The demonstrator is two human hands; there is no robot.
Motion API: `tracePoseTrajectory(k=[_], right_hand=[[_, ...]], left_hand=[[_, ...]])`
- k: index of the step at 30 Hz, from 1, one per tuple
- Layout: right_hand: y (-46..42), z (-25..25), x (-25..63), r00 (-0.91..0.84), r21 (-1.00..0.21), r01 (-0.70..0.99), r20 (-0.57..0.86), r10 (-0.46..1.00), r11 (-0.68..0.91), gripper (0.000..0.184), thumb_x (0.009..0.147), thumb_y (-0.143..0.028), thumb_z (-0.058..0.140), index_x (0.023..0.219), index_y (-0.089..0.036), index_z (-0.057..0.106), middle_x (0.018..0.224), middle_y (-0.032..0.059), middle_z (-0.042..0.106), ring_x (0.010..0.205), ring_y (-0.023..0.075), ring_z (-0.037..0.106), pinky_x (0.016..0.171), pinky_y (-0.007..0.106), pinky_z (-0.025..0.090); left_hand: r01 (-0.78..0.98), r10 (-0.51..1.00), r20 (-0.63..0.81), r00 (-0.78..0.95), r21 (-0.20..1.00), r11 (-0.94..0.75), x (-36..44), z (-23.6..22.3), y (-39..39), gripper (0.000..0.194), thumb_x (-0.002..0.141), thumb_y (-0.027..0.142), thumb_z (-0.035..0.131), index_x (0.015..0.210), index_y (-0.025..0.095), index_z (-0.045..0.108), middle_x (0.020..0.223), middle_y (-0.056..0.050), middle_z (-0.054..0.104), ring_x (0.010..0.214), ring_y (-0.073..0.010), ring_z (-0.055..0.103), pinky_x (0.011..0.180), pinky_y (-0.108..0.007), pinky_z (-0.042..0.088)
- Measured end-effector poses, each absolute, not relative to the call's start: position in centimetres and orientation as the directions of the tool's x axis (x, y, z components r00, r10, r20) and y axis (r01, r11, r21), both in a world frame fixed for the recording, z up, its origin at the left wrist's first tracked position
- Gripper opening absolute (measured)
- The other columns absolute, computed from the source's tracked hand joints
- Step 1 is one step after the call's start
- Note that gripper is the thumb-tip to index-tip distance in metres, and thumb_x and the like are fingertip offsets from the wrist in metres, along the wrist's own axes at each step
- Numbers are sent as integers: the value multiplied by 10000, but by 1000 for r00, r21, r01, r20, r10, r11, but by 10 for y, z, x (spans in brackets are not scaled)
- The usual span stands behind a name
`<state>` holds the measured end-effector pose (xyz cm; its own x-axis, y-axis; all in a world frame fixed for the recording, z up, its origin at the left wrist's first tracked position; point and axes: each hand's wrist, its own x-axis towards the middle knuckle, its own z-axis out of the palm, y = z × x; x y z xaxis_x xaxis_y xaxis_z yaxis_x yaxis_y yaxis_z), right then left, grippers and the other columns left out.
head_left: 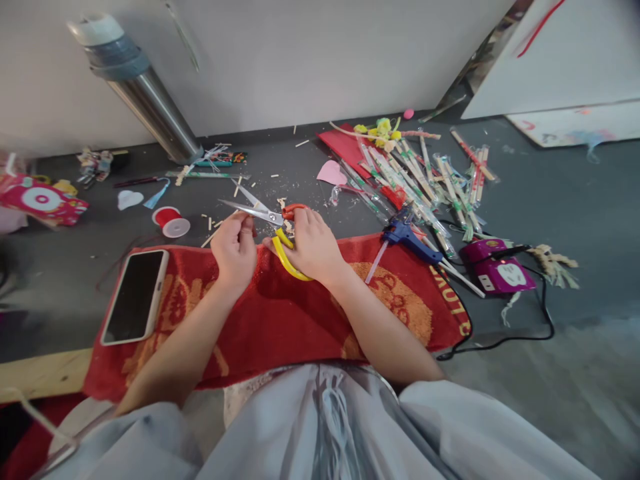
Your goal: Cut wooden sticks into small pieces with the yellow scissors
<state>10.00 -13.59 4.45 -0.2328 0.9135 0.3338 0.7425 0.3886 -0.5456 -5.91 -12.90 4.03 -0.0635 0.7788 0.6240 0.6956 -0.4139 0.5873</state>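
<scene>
My right hand (317, 245) is closed on a pair of scissors (273, 217) with one yellow and one orange-red handle. Their blades stand apart and point left, over the grey table. Just below the blades, my left hand (234, 245) is pinched shut; whatever its fingers hold is too small to make out. Short pale stick pieces and crumbs (219, 225) lie around the blades. Beneath both forearms spreads a red towel (295, 327) with orange patterns. A spool of red thread (171, 221) rests left of my left hand.
A phone (135, 297) lies on the towel's left side. The blue glue gun (413, 240) rests at its right, near a purple power block (500, 267) with a black cord. Wrapped sticks (410, 177) are heaped behind. A steel thermos (145, 93) stands at back left.
</scene>
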Motion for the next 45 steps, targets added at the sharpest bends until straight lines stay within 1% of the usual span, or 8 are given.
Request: tracePoseTrajectory(k=[6, 13, 20, 25, 31, 35, 39, 45], right_hand=[[-137, 45, 99, -210, -572, 730, 332, 920, 373, 681, 880, -709, 402, 1128, -86, 525, 1140, 218, 609, 1120, 333, 561, 1005, 464, 426], [-138, 39, 94, -295, -617, 658, 317, 902, 432, 649, 881, -708, 415, 1142, -119, 500, 1128, 194, 608, 1116, 306, 580, 987, 446, 450], [-136, 40, 100, -274, -613, 680, 296, 915, 402, 649, 876, -687, 463, 1152, -102, 520, 1169, 200, 608, 1132, 304, 577, 1022, 444, 434], [-137, 41, 101, -268, -614, 691, 273, 924, 382, 662, 874, -682, 473, 1157, -86, 526, 1186, 212, 607, 1166, 315, 568, 1012, 444, 439], [-136, 42, 103, -277, -603, 702, 259, 925, 379, 687, 862, -705, 472, 1159, -88, 530, 1161, 208, 619, 1128, 314, 586, 998, 452, 442], [-136, 43, 104, -287, -591, 715, 241, 927, 375, 728, 852, -721, 472, 1163, -66, 536, 1140, 211, 622, 1115, 304, 592, 1010, 431, 433], [-137, 48, 103, -290, -581, 743, 168, 942, 332, 695, 884, -681, 464, 1166, -51, 546, 1128, 207, 640, 1105, 295, 605, 996, 409, 437], [-138, 59, 100, -252, -560, 798, 23, 967, 221, 583, 937, -585, 458, 1187, -70, 569, 1125, 172, 679, 1052, 279, 649, 908, 360, 468]], left_hand=[[619, 806, 581, -110, 675, -402, -53, 38, -128, 456, 946, 524, 425, 629, 201, 485, 583, 25, 500, 564, -113, 499, 575, -276, 413], [555, 844, 525, -106, 736, -388, -51, 37, -130, 498, 961, 593, 344, 696, 209, 518, 605, 23, 500, 570, -121, 493, 612, -285, 435], [638, 835, 550, -16, 649, -415, -54, 45, -129, 439, 964, 476, 387, 662, 200, 545, 661, 5, 579, 638, -124, 542, 638, -271, 446], [666, 822, 569, -6, 616, -421, -56, 44, -129, 336, 960, 378, 402, 732, 198, 571, 704, 5, 623, 656, -120, 564, 662, -266, 450], [701, 820, 571, 40, 568, -431, -58, 43, -128, 279, 937, 295, 400, 723, 201, 553, 705, 4, 622, 658, -125, 563, 659, -261, 435], [737, 812, 574, 110, 500, -454, -64, 40, -125, 258, 902, 234, 388, 686, 202, 524, 713, -9, 625, 689, -139, 586, 688, -266, 451], [795, 808, 570, 146, 418, -439, -69, 37, -124, 209, 861, 183, 383, 764, 205, 567, 731, -16, 646, 711, -148, 604, 682, -260, 450], [833, 812, 560, 166, 361, -419, -71, 37, -123, 252, 893, 197, 369, 866, 197, 619, 733, -22, 651, 707, -149, 602, 657, -252, 430]])
